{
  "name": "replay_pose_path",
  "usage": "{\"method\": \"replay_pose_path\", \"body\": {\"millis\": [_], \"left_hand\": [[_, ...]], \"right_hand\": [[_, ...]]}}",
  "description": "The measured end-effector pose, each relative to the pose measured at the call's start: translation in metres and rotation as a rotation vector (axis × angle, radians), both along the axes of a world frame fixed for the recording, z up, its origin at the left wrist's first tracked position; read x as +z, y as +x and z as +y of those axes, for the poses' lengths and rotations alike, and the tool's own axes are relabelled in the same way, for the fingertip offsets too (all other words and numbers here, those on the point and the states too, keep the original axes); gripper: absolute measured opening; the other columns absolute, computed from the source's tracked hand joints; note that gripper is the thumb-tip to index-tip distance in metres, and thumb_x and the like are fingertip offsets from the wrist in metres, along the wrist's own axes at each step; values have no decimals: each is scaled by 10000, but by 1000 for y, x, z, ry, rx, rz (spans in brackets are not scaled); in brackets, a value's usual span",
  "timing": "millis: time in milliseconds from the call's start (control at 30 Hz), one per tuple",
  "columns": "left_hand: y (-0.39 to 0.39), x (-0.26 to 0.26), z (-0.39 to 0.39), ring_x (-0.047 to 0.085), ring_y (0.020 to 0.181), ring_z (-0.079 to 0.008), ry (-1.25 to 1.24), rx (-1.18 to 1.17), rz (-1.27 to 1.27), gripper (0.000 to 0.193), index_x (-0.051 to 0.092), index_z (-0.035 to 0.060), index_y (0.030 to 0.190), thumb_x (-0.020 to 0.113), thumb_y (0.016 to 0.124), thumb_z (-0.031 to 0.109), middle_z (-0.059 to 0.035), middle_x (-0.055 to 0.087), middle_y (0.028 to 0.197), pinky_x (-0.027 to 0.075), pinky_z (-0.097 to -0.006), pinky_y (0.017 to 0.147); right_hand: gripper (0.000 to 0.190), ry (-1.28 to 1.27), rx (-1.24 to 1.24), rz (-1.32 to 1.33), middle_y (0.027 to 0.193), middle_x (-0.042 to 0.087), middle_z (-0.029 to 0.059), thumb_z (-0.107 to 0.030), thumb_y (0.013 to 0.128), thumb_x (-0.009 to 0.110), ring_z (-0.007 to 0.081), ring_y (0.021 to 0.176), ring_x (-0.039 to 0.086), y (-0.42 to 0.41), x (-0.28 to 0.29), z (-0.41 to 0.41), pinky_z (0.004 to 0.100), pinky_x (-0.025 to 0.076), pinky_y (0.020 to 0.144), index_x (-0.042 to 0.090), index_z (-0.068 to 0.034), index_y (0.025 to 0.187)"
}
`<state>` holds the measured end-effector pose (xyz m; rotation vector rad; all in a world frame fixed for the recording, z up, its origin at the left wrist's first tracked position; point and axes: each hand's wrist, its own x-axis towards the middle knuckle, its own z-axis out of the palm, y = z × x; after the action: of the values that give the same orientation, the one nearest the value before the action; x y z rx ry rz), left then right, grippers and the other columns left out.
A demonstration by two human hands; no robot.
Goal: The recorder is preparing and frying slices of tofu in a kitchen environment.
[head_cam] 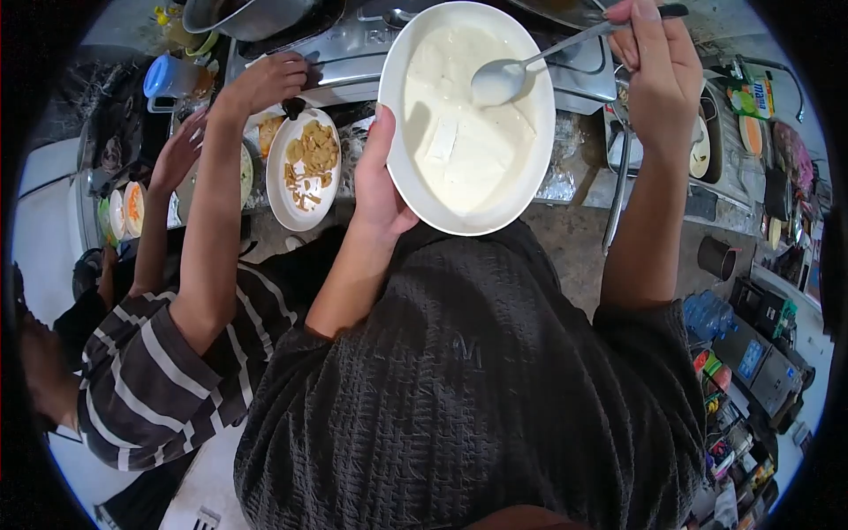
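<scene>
A white oval dish point(545, 132) is held up in front of my chest, with my left hand point(383, 179) gripping its left rim, thumb on top. Thick creamy white sauce point(457, 179) fills much of it, and a pale flat-sided piece point(442, 139) shows at its surface. My right hand point(662, 79) holds a metal spoon point(570, 45) by its dark-ended handle. The spoon's bowl, coated white, rests in or just over the sauce; I cannot tell which. Behind the dish lies the front of a gas stove point(576, 79).
A co-worker in a striped shirt point(165, 371) stands at my left, one hand point(271, 79) by the stove front. Below that hand is a white oval plate point(273, 192) of brown cooked pieces. A metal pot point(245, 20) sits at upper left, a sink point(712, 156) at right.
</scene>
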<state>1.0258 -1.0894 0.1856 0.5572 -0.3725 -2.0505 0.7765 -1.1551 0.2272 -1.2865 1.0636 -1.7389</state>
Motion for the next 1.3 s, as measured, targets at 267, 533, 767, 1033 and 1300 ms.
{"method": "replay_pose_path", "body": {"millis": [267, 533, 767, 1033, 1300], "left_hand": [[-7, -9, -1, 487, 1123, -310, -6, -42, -2, 612, 300, 13, 1319, 323, 913, 470, -194, 428, 1274, 423, -418, 929], [-18, -10, -4, 479, 1133, -317, -25, -47, -41, 637, 298, 4, 1320, 321, 907, 489, -207, 413, 1286, 427, -418, 926], [-25, -11, -3, 477, 1134, -323, -26, -65, -38, 656, 281, -3, 1325, 306, 906, 501, -213, 403, 1290, 432, -419, 923], [-32, -9, -8, 488, 1121, -324, -94, -125, -48, 641, 246, 11, 1338, 310, 908, 482, -222, 409, 1274, 464, -426, 893], [-37, -4, 2, 481, 1127, -326, -42, -104, -39, 620, 244, 17, 1339, 299, 916, 466, -220, 396, 1287, 452, -422, 909]], "right_hand": [[213, -434, -392, 597, 576, 409, -36, -161, 916, 441, 42, 538, 363, 21, 14, -1, 195, 287, 491, 542, -20, 793], [278, 75, -273, 111, 568, 388, -55, -206, 929, 437, 26, 516, 329, 11, 21, 18, 182, 257, 470, 533, -24, 743], [269, 19, -520, 321, 548, 354, -67, -204, 928, 442, 22, 488, 292, 16, 18, 34, 183, 235, 448, 520, -24, 744], [231, -238, -192, 214, 599, 453, -28, -120, 929, 411, 12, 477, 319, 18, 20, 53, 164, 232, 425, 514, -19, 749], [198, -245, -409, 239, 660, 508, 11, -115, 917, 459, 33, 556, 384, 1, 25, 58, 176, 305, 500, 567, 30, 837]]}}
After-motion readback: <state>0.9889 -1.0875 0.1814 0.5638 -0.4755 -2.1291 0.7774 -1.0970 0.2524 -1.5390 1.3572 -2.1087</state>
